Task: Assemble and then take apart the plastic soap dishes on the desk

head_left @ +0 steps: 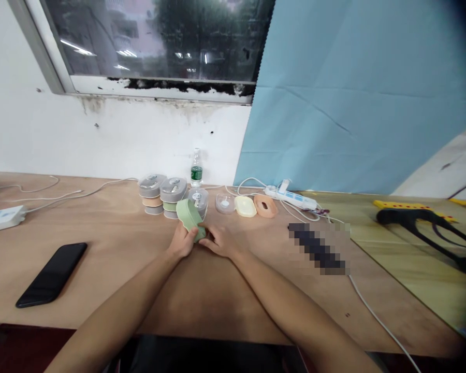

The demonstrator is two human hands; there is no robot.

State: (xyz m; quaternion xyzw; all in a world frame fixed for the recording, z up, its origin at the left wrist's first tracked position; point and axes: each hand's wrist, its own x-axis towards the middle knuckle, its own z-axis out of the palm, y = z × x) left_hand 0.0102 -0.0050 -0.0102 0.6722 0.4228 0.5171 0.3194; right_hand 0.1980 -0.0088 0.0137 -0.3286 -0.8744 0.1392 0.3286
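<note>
Both hands meet at the middle of the wooden table [112, 269]. My left hand [181, 241] and my right hand [222, 241] are closed on a green oval container [190, 217], held tilted up on its edge. Just behind it stand stacked oval boxes with grey lids [162, 195] and a clear-lidded one [198, 198]. To the right lie a clear lid [225, 203], a yellow oval box [245, 206] and an orange oval piece [265, 205].
A black phone [52, 274] lies at the left front. A white power strip [2, 218] is at the far left, another power strip [291, 197] with cables behind right. A water bottle [196, 169] stands by the wall. A blurred dark object [318, 247] lies to the right.
</note>
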